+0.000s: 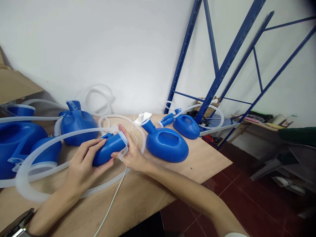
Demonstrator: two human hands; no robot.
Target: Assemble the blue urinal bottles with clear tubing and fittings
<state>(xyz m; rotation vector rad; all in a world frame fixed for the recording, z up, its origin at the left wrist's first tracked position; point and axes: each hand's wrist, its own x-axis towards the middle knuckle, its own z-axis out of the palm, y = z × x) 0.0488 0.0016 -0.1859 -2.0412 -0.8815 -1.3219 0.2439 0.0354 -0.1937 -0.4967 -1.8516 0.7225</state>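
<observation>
Both my hands are on a blue plastic urinal cup (pixel 105 152), held above the table with its white-rimmed end turned up to the right. My left hand (pixel 84 163) wraps its fingers and thumb round the blue body. At the rim, my right hand (pixel 132 153) grips a white cap (pixel 123 140), with a clear strap hanging below it. A translucent corrugated hose (pixel 26 182) loops to the left of my hands. Just right of them, a blue urinal bottle (pixel 166 149) lies on its side, its neck pointing up and left.
More blue bottles (pixel 79 126) and hoses crowd the left of the wooden table (pixel 209 161). Another blue bottle (pixel 190 130) lies near the blue metal rack (pixel 223 64). A white charger (pixel 141 118) stands at the back, and a white cable (pixel 111 204) crosses the front.
</observation>
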